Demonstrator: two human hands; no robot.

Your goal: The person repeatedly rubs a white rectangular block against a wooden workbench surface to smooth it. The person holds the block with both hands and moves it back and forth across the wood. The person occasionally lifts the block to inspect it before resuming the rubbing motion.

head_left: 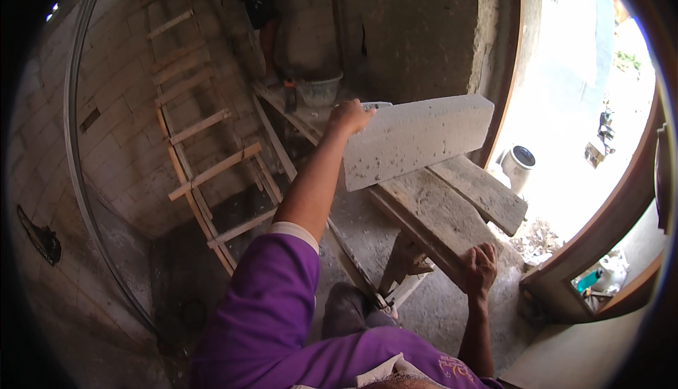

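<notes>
A long pale grey lightweight concrete block [420,138] stands on its narrow edge across the wooden planks. My left hand [350,117] is closed on its upper left corner, with the thumb at the near face and the other fingers mostly hidden. Just beyond the thumb shows a small pale flat thing [378,105], too little of it visible to name. The lower left corner of the block juts past the edge of the wide plank [445,212]. Down at the near end of that plank is my right hand [481,269], its fingers curled; whatever they may hold is hidden.
A second plank [487,195] lies alongside on the right. To the left a wooden ladder [205,131] leans on the block wall. A bucket [319,91] stands behind, near another person's leg [268,46]. Outside the bright doorway sits a pale drum [519,166].
</notes>
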